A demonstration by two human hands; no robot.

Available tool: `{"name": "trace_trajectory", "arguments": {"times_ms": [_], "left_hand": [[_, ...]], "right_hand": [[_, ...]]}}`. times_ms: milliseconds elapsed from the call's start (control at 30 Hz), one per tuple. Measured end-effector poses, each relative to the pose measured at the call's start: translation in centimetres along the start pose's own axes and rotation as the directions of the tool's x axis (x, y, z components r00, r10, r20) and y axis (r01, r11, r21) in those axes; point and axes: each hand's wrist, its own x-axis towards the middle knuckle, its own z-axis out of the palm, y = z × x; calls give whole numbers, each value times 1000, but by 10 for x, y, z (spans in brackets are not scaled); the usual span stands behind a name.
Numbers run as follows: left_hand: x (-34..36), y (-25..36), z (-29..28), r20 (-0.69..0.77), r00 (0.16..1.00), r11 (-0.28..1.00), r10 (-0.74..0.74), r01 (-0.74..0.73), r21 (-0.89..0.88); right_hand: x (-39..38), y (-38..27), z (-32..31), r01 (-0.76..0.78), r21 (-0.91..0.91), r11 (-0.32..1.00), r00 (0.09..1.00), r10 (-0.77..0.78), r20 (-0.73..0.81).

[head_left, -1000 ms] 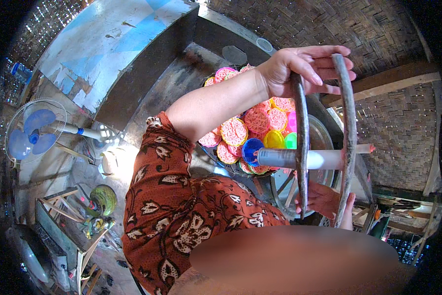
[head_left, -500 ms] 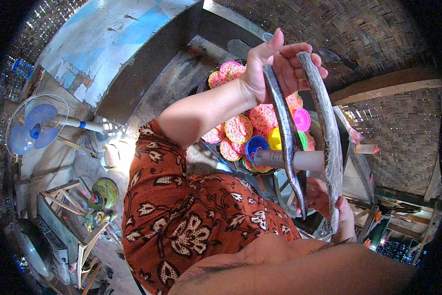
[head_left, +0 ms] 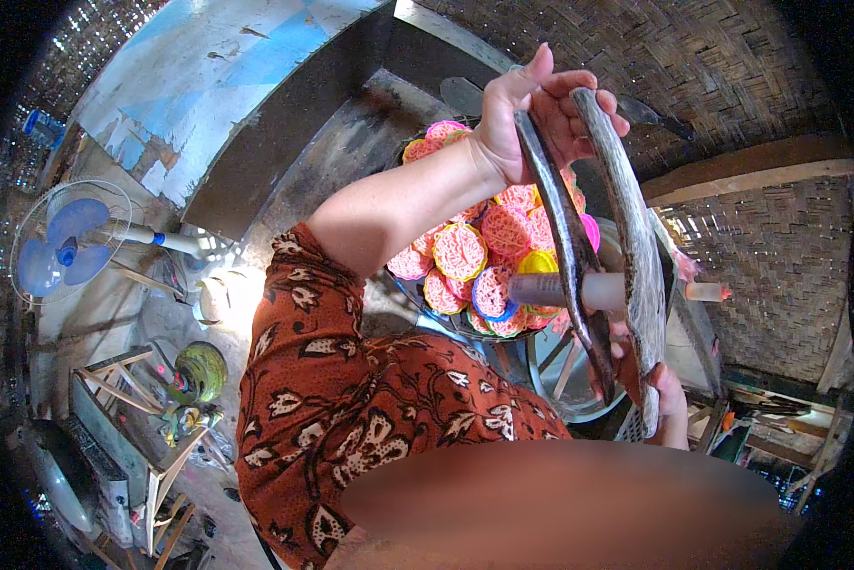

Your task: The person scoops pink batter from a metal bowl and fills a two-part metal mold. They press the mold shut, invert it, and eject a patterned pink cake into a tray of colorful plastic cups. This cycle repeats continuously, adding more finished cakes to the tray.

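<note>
I hold a wooden hand press between both hands. It has a dark, shiny bar (head_left: pixel 565 237), a rough grey bar (head_left: pixel 633 223) and a pale cylinder (head_left: pixel 604 292) running through them. My left hand (head_left: pixel 552 119) curls its fingers round the far ends of the bars, thumb pointing up. Around the near ends, partly hidden by the grey bar, closes my right hand (head_left: pixel 669 394). Beneath the press lie several pink lacy noodle rounds (head_left: pixel 460 252) in small coloured moulds. A blue-rimmed mould (head_left: pixel 491 293) holds pink strands; beside the cylinder's tip, a yellow mould (head_left: pixel 538 263) shows bare.
A metal basin (head_left: pixel 574 404) stands under the near end of the press. On the left are a fan (head_left: pixel 70 242), a wooden stand (head_left: pixel 151 475) and a green round container (head_left: pixel 201 370). A woven wall (head_left: pixel 769 256) closes off the right.
The press has shifted slightly right and away from me, in both hands. The blue mould, bare inside before, now carries pink strands, and the cylinder's tip has moved toward the yellow mould.
</note>
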Motion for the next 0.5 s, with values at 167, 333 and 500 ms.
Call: {"name": "trace_trajectory", "arguments": {"times_ms": [167,333,500], "left_hand": [[-14,-7,1,-3,1000,1000,5,-5,-17],[-21,7,13,-91,996,1000,-7,8,5],[-13,19,14,-87,996,998,37,-32,61]], "right_hand": [[-11,5,7,-17,124,992,1000,15,21],[-1,8,25,-38,139,989,999,37,7],[17,-6,23,43,-1,999,996,-43,-82]]}}
